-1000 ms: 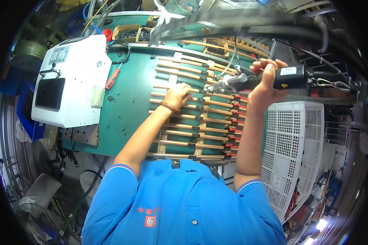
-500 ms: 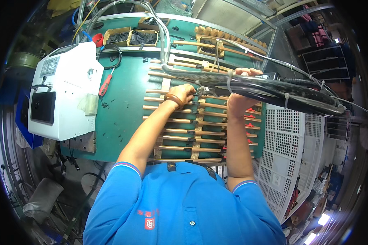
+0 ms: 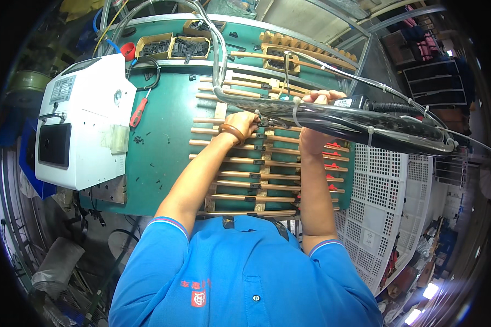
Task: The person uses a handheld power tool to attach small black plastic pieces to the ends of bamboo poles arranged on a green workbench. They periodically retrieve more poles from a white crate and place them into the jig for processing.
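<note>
Green tabletop (image 3: 166, 103) spreads beneath both hands, with a red screwdriver (image 3: 139, 113) and a white machine (image 3: 84, 128) to the left of the left hand (image 3: 240, 125) and a white crate (image 3: 370, 192) right of the right hand (image 3: 313, 140). Left fingers bend over the copper-coloured rods (image 3: 281, 163), whether pinching anything I cannot tell, while the right hand curls around a power tool (image 3: 355, 102), its metal nose just beside them. A second ago the tool showed clearly; now a black hose (image 3: 338, 118) hides much of it.
</note>
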Motion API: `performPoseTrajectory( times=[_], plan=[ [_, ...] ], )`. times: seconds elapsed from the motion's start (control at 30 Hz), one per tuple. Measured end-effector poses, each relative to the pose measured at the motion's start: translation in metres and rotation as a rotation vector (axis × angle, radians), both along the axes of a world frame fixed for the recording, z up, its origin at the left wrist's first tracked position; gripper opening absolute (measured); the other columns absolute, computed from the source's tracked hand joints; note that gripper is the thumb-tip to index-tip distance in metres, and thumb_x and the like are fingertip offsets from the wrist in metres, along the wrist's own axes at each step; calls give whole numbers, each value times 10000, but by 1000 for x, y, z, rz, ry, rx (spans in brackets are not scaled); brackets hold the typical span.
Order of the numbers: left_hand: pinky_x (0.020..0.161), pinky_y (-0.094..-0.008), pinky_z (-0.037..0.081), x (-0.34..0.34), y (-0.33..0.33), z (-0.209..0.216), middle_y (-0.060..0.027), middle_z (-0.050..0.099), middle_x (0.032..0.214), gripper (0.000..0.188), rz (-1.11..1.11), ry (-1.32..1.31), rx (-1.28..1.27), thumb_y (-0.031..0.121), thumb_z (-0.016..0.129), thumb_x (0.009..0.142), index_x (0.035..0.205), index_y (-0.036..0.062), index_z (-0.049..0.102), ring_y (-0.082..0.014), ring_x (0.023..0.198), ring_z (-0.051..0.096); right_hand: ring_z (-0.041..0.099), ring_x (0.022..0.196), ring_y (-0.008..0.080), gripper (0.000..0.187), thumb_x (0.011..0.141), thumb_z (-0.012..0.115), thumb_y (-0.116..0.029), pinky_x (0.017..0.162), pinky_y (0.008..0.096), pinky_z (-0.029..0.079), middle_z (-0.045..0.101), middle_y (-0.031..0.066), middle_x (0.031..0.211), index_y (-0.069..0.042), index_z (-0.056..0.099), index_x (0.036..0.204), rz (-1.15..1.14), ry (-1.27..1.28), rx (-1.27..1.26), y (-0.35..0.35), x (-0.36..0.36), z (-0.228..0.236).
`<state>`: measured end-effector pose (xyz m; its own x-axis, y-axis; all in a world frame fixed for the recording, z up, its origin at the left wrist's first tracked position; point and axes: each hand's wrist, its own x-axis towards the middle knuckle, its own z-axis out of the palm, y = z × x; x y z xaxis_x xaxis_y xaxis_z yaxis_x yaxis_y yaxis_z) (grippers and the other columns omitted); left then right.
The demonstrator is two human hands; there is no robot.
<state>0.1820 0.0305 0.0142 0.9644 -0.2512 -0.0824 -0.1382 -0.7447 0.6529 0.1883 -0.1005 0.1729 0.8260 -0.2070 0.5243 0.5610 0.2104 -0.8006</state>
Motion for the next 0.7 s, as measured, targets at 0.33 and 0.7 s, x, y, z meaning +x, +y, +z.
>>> performPoseTrajectory(
  times=[0.33,0.7],
  plan=[
    [799,-392,500,-1,1,11,-101,669,969,224,5,55,-3,198,687,789,1000,129,659,-303,911,635,559,719,118,198,878,542,32,654,253,528,579,93,830,-26,456,1047,-6,58,97,6,-5,1],
    [764,-411,502,8,24,-6,-120,664,900,180,-95,-159,101,201,665,791,959,138,645,-311,889,633,534,777,122,193,882,541,17,698,268,503,514,51,867,-43,461,1046,-229,-63,-349,0,12,-19]
  ],
)
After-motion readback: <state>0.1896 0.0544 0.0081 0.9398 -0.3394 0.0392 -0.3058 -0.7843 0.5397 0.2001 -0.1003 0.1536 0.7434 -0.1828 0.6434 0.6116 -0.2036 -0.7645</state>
